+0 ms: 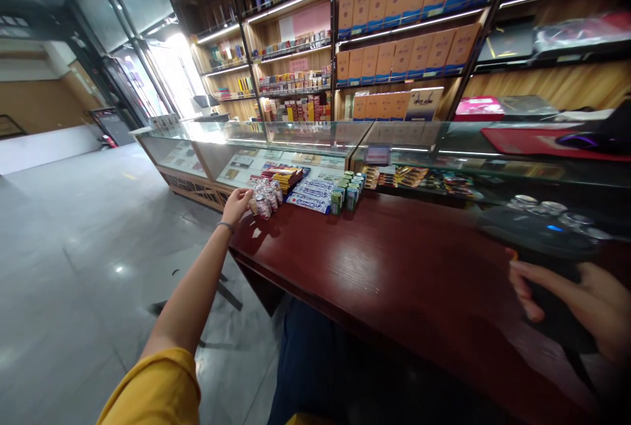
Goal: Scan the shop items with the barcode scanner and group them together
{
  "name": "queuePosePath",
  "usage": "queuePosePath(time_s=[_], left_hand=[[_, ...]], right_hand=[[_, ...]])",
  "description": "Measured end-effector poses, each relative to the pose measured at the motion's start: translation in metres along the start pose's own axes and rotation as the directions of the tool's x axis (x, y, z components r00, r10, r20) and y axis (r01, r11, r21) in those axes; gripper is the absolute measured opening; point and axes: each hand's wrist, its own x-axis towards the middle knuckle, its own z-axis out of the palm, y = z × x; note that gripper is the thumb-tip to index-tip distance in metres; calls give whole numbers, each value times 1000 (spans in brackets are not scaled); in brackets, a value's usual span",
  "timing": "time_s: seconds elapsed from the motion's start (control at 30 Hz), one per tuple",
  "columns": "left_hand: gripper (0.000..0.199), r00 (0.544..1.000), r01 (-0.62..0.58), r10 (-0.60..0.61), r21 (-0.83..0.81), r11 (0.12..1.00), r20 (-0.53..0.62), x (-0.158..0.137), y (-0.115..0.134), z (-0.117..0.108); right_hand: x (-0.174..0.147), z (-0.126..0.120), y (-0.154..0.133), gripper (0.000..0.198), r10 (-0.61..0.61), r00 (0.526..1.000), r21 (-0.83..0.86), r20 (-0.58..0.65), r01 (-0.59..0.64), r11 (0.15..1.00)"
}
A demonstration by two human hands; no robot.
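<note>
My left hand (238, 205) reaches to the table's far left corner, fingers closed at the edge of a cluster of small silver-capped bottles (267, 198). It seems to pinch the outermost bottle, though the fingers partly cover it. On the right, my right hand (566, 293) is wrapped round the handle of a dark barcode scanner (537, 224) with a blue light on top, blurred by motion. Beside the bottles lie red and yellow packets (283, 177), blue-and-white packets (310, 195) and green cylindrical containers (348, 192).
The dark red table (355, 261) stands against a glass display counter (296, 136). Several round silver tops (522, 201) show behind the scanner. A red mat (522, 140) lies on the glass. Shelves with orange boxes (404, 57) rise behind. Grey floor (98, 247) extends left.
</note>
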Motion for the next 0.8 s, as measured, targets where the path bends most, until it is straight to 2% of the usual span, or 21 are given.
queuePosePath(time_s=[0.03,0.1,0.17,0.23,0.3,0.37,0.4,0.47,0.6,0.7,0.8], left_hand=[[48,1000,5,-5,5,1000,0,0,-1,-1],[47,1000,-4,5,41,999,-24,1,-1,-2],[45,994,-58,68,112,992,-83,2,3,-4],[41,969,-143,179,206,968,-170,0,12,-2],[34,911,-251,327,288,924,-253,-8,28,7],[29,822,-394,484,315,863,-299,-22,49,25],[26,782,-462,539,291,838,-313,-32,61,38],[24,748,-573,602,186,798,-279,-53,84,69],[22,763,-644,635,-58,763,-122,-98,121,148],[21,774,-586,628,-280,760,85,-127,136,214],[24,757,-454,604,-465,760,249,-155,143,280]], right_hand=[[1,-3,1,35,47,996,38,77,-50,998],[3,-8,3,33,93,984,85,149,-106,991],[1,-10,1,35,67,990,105,125,-80,991],[-2,-9,-3,33,34,992,128,121,-50,991],[-6,-9,-9,30,5,994,149,107,-22,989],[-10,-11,-16,28,-24,996,167,80,10,986],[-13,-12,-20,26,-32,997,180,68,19,984],[-17,-17,-27,21,-30,998,241,46,18,970],[-26,-31,-31,21,-62,998,272,-4,61,960],[-31,-42,-26,22,-65,998,300,-24,69,951],[-34,-54,-19,23,-89,994,299,-68,105,949]])
